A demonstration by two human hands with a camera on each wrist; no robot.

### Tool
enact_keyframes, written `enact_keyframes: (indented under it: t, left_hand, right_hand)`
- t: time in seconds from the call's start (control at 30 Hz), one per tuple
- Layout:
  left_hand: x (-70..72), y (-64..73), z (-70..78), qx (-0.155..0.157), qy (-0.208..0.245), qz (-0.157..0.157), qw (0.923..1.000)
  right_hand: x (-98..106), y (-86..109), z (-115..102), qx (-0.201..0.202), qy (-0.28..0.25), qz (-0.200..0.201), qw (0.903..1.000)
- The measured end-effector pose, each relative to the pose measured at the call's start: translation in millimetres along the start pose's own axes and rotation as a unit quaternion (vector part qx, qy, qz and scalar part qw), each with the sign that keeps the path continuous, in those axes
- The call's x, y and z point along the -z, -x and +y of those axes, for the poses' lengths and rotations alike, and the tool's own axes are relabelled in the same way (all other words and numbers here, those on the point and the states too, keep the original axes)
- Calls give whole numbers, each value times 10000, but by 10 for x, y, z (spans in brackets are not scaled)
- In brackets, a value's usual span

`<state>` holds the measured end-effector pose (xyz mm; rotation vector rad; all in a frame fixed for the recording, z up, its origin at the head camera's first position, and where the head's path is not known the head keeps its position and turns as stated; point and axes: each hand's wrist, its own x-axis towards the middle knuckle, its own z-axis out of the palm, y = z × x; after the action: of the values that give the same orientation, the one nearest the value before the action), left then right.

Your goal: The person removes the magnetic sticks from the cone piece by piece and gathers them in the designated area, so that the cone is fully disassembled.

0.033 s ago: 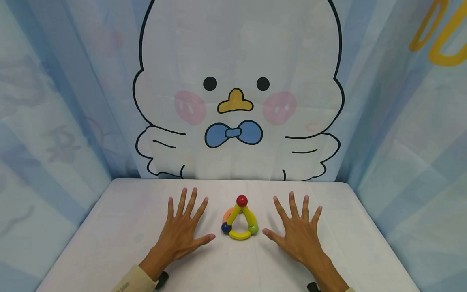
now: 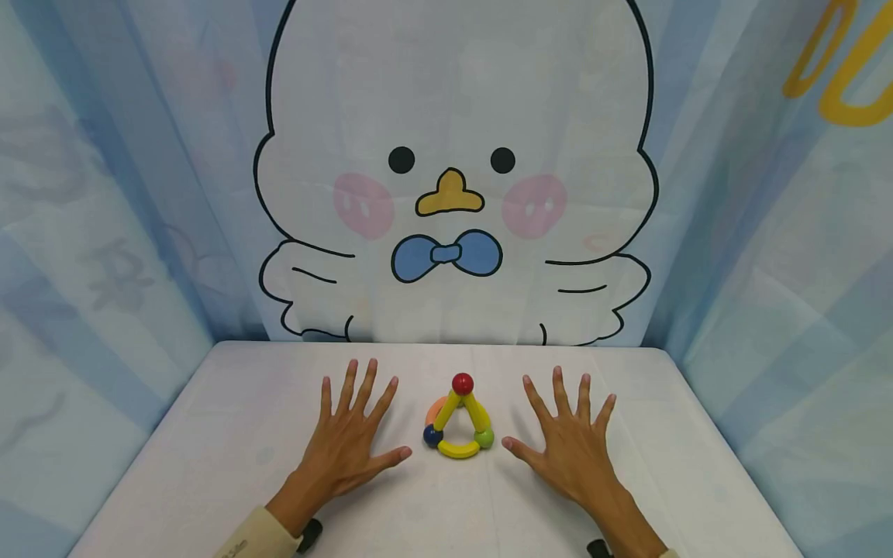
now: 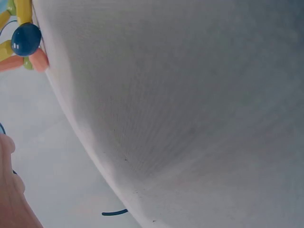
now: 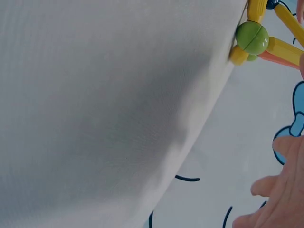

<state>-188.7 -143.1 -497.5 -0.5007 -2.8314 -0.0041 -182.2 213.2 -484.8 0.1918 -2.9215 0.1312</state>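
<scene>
A small pyramid of magnetic rods and balls (image 2: 479, 413) stands on the white table (image 2: 488, 504). Its top is a red ball (image 2: 463, 384), with a dark blue ball (image 2: 433, 435) at the lower left and a light green ball (image 2: 484, 438) at the lower right. Yellow rods join them; a curved orange piece (image 2: 434, 408) shows behind. To the left, my left hand (image 2: 342, 449) is spread palm down, its thumb near the blue ball but apart. My right hand (image 2: 575, 453) is spread likewise on the other side, thumb near the green ball. Both hands hold nothing.
A cloth backdrop (image 2: 453, 310) with a cartoon bird rises at the table's far edge. Blue and white curtains (image 2: 105, 232) flank the table on both sides. Dark straps (image 2: 310, 535) sit at the wrists.
</scene>
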Motion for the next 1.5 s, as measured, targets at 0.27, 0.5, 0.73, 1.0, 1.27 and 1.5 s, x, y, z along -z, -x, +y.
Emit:
enact_keyframes:
  t: [0.27, 0.5, 0.73, 1.0, 1.27, 1.5]
  left_hand:
    - [6, -3, 13, -4, 96, -41, 9999]
    - [54, -41, 61, -133, 495, 168, 9985]
    - [158, -122, 173, -182, 875, 488, 9948]
    - [325, -240, 410, -20, 1836, 796, 9798]
    - [391, -388, 628, -173, 2938, 1126, 9491]
    - [407, -546, 739, -292, 3229, 1169, 9387]
  right_hand:
    - [-3, -3, -8, -5, -45, 7, 10000]
    - [7, -20, -59, 270, -532, 486, 9970]
    - [43, -28, -188, 493, -1647, 912, 9809]
    - [106, -86, -371, 321, -3070, 644, 9490]
    - [127, -178, -511, 217, -3743, 407, 9262]
    - [89, -289, -598, 71, -4177, 300, 9080]
